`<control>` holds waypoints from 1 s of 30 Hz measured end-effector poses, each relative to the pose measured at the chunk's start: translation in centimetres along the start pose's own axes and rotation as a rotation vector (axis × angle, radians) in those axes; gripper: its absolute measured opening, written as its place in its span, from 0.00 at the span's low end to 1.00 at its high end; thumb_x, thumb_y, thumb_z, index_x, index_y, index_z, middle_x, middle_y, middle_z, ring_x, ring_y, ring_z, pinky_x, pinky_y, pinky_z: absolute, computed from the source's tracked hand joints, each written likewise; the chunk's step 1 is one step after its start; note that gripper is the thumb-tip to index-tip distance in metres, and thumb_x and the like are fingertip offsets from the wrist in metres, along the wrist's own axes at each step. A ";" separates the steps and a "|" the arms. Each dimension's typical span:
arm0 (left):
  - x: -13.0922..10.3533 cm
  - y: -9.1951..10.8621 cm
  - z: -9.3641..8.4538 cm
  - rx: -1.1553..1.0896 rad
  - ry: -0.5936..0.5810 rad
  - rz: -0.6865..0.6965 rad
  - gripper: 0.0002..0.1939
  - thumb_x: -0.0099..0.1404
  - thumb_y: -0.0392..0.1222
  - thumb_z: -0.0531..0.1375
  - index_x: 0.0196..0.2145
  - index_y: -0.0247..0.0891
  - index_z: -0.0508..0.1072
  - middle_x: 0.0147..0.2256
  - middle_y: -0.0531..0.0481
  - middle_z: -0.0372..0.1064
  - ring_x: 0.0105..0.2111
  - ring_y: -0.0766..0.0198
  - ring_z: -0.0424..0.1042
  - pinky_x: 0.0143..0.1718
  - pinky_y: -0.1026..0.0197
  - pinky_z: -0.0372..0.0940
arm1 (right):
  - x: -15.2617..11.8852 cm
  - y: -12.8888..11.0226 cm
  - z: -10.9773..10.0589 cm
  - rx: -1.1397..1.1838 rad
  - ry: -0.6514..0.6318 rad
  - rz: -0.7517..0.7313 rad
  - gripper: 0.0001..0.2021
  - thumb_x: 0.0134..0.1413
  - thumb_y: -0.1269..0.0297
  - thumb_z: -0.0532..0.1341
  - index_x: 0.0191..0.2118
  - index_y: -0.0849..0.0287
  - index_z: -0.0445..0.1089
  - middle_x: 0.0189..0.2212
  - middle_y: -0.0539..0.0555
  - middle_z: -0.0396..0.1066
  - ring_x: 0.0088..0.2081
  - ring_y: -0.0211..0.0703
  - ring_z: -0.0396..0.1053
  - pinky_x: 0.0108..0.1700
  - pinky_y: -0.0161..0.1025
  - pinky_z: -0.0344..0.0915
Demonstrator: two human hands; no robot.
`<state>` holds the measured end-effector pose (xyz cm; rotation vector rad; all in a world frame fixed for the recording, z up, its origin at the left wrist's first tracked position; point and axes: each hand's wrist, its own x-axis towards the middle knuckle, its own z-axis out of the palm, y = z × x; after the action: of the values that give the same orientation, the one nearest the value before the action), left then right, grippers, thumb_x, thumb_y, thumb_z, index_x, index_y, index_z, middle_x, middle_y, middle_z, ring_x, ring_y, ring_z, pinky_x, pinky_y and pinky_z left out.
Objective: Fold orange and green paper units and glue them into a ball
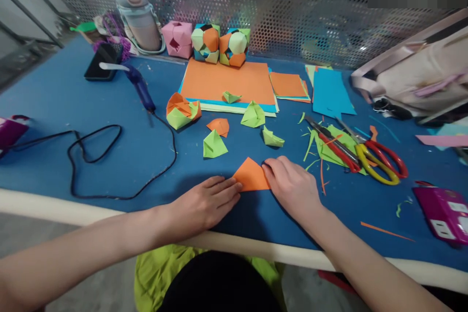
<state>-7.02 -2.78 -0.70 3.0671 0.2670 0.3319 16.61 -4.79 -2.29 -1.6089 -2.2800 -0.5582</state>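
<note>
Plain black clothing (219, 285) is worn at the bottom centre of the frame, bordered by creased lime-green cloth (155, 273); the left hand (208, 200) and right hand (292, 183) are left bare, as are both forearms (109, 241).

Near the middle of the frame, the left hand (204, 204) and right hand (292, 180) cover the side corners of the orange paper (252, 175), so we cannot tell how the fingertips meet it. The left edge cuts off a purple object (10, 132); the right edge crops a purple box (433, 202) and, higher up, a bag (409, 75). We see scissors (361, 154) and a cutter (340, 149) partly hiding green paper (325, 152), and only blur behind the mesh panel (278, 24).
</note>
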 end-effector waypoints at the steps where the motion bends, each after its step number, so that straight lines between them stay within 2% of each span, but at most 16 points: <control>1: 0.0 0.0 0.0 0.002 0.006 0.003 0.19 0.66 0.26 0.43 0.49 0.24 0.67 0.53 0.35 0.65 0.53 0.51 0.66 0.51 0.51 0.65 | 0.0 0.2 -0.3 0.005 0.012 0.006 0.09 0.60 0.68 0.54 0.34 0.63 0.70 0.26 0.54 0.70 0.26 0.39 0.65 0.29 0.36 0.58; 5: 0.2 -0.2 0.1 -0.016 0.064 0.006 0.18 0.66 0.27 0.44 0.48 0.26 0.67 0.51 0.36 0.67 0.53 0.54 0.66 0.51 0.51 0.65 | -0.3 -0.8 -2.0 0.164 0.091 -0.027 0.07 0.57 0.70 0.56 0.37 0.66 0.70 0.31 0.60 0.73 0.33 0.46 0.68 0.35 0.40 0.64; 7: 0.4 -0.2 0.1 -0.040 0.089 -0.007 0.16 0.67 0.28 0.44 0.45 0.27 0.69 0.47 0.36 0.70 0.50 0.56 0.68 0.51 0.53 0.65 | -0.8 -2.4 -2.8 0.294 0.067 -0.156 0.08 0.57 0.70 0.56 0.39 0.67 0.71 0.33 0.60 0.74 0.34 0.47 0.69 0.35 0.42 0.66; 9: 0.5 -0.2 0.2 -0.065 0.100 -0.022 0.15 0.67 0.29 0.45 0.42 0.28 0.70 0.43 0.37 0.71 0.47 0.58 0.70 0.52 0.53 0.64 | -1.5 -4.2 -3.2 0.380 0.010 -0.267 0.14 0.58 0.66 0.56 0.44 0.72 0.70 0.39 0.64 0.74 0.41 0.50 0.70 0.42 0.45 0.68; 11: 0.5 -0.2 0.2 -0.081 0.115 -0.021 0.15 0.67 0.29 0.44 0.40 0.29 0.70 0.40 0.39 0.72 0.45 0.61 0.71 0.54 0.54 0.63 | -2.3 -5.5 -3.2 0.403 0.001 -0.270 0.19 0.58 0.62 0.55 0.47 0.77 0.68 0.45 0.68 0.72 0.49 0.55 0.67 0.49 0.48 0.66; 14: 0.4 -0.2 0.3 -0.094 0.146 -0.001 0.15 0.68 0.30 0.44 0.39 0.30 0.69 0.37 0.42 0.72 0.44 0.62 0.71 0.55 0.54 0.62 | -3.1 -6.4 -3.0 0.404 -0.031 -0.242 0.25 0.58 0.58 0.54 0.51 0.80 0.65 0.50 0.71 0.68 0.54 0.58 0.63 0.54 0.51 0.64; 18: 0.1 -0.2 0.2 -0.083 0.149 -0.012 0.15 0.68 0.31 0.44 0.40 0.30 0.69 0.36 0.43 0.73 0.45 0.61 0.71 0.55 0.53 0.63 | -3.7 -5.9 -2.9 0.378 -0.099 -0.238 0.31 0.58 0.52 0.53 0.52 0.81 0.64 0.51 0.73 0.66 0.55 0.61 0.62 0.55 0.52 0.64; 22: -0.4 -0.2 -0.1 -0.084 0.109 -0.013 0.15 0.67 0.29 0.45 0.44 0.28 0.69 0.39 0.40 0.73 0.49 0.58 0.69 0.55 0.50 0.62 | -4.5 -4.2 -3.2 0.254 -0.097 -0.171 0.32 0.57 0.51 0.54 0.50 0.85 0.65 0.48 0.77 0.67 0.52 0.64 0.66 0.51 0.53 0.67; 26: -1.0 -0.2 -0.3 -0.096 0.088 -0.012 0.17 0.66 0.27 0.46 0.47 0.28 0.68 0.44 0.37 0.72 0.51 0.55 0.68 0.55 0.47 0.62 | -5.5 -2.2 -3.5 0.106 -0.098 -0.101 0.32 0.59 0.51 0.52 0.50 0.85 0.64 0.47 0.78 0.68 0.50 0.62 0.68 0.50 0.52 0.67; 30: -1.6 0.2 -0.8 -0.083 0.108 -0.020 0.17 0.65 0.26 0.46 0.47 0.26 0.68 0.45 0.35 0.71 0.51 0.55 0.67 0.56 0.47 0.61 | -5.9 -1.7 -3.6 0.041 -0.106 -0.094 0.31 0.60 0.51 0.51 0.50 0.84 0.64 0.47 0.76 0.69 0.50 0.59 0.68 0.50 0.51 0.68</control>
<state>-8.74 -3.20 -0.23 2.9672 0.2802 0.4950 17.01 -11.83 -2.04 -1.5538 -2.4375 -0.4556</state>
